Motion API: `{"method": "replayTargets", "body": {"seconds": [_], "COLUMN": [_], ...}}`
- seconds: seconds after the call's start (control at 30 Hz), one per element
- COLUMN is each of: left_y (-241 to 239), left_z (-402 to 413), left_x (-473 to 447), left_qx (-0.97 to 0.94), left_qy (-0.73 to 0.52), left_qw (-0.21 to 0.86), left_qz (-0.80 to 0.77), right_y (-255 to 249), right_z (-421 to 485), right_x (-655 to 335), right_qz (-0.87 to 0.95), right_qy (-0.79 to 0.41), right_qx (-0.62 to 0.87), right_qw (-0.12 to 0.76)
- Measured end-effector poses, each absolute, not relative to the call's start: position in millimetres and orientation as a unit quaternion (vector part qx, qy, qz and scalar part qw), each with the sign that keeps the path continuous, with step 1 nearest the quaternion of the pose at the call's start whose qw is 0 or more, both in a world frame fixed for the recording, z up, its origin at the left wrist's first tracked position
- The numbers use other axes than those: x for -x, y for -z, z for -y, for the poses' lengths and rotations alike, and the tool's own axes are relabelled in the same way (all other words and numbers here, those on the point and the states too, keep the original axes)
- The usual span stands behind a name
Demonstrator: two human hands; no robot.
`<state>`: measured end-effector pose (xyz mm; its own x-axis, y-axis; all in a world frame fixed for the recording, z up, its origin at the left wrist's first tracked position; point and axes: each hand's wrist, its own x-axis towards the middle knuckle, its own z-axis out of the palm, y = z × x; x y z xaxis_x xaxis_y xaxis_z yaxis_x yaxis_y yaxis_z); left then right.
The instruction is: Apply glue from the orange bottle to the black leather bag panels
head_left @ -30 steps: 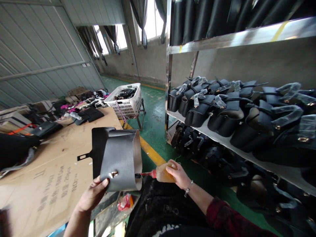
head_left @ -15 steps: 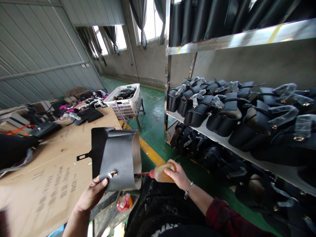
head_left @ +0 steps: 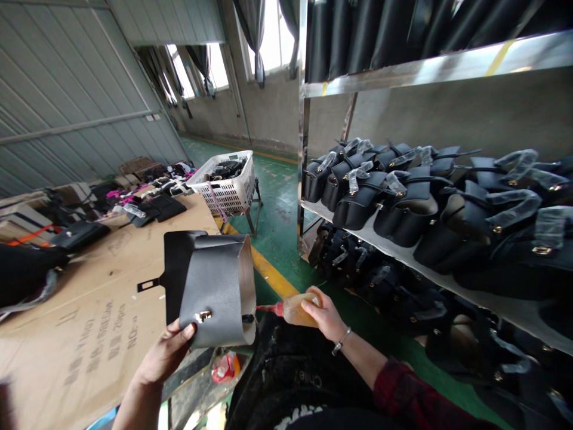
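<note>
On the cardboard [head_left: 40, 322] we can read "20pcs" and "NO:", among printed lines [head_left: 89, 340] too blurred for us to make out; on the black clothing [head_left: 273, 376] we read "Chile", above white lettering [head_left: 298, 416] we cannot decipher

Soft daylight from blown-out windows [head_left: 271, 39] at top centre, white glare along the metal shelf edge [head_left: 425, 71] at upper right, dark shadow at lower right, wide-angle stretching toward the edges

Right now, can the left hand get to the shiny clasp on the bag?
Probably yes: the left hand holds the bag by its lower corner, thumb near the clasp, and nothing seems to lie between them. It might just have to loosen its hold.
</note>
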<state>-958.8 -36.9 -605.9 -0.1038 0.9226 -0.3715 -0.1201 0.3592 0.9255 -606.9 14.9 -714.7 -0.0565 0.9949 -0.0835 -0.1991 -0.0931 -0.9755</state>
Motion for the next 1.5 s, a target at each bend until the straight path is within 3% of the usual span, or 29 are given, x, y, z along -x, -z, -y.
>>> {"method": "replayTargets", "body": {"seconds": [0.3, 0.57, 0.77, 1.07, 1.5], "left_y": [611.2, 609.1, 613.9, 624.2, 626.5], "left_z": [38.8, 37.4, 41.9, 49.7, 51.1], "left_x": [966.3, 964.6, 964.9, 965.0, 966.9], "left_qx": [-0.345, -0.352, -0.371, -0.356, -0.371], "left_qy": [-0.462, -0.455, -0.442, -0.453, -0.456], "left_qw": [0.58, 0.578, 0.572, 0.563, 0.56], "left_qz": [-0.575, -0.579, -0.583, -0.593, -0.584], "right_y": [733.6, 721.3, 724.9, 727.6, 725.6], "right_z": [-5.8, -5.2, -1.4, -0.5, -1.3], "right_x": [617.1, 604.6, 604.0, 599.9, 603.6], "right_qz": [0.384, 0.514, 0.53, 0.5, 0.498], "right_qy": [-0.647, -0.558, -0.57, -0.507, -0.496], "right_qx": [0.416, 0.453, 0.452, 0.492, 0.494], "right_qw": [0.511, 0.468, 0.436, 0.501, 0.512]}}
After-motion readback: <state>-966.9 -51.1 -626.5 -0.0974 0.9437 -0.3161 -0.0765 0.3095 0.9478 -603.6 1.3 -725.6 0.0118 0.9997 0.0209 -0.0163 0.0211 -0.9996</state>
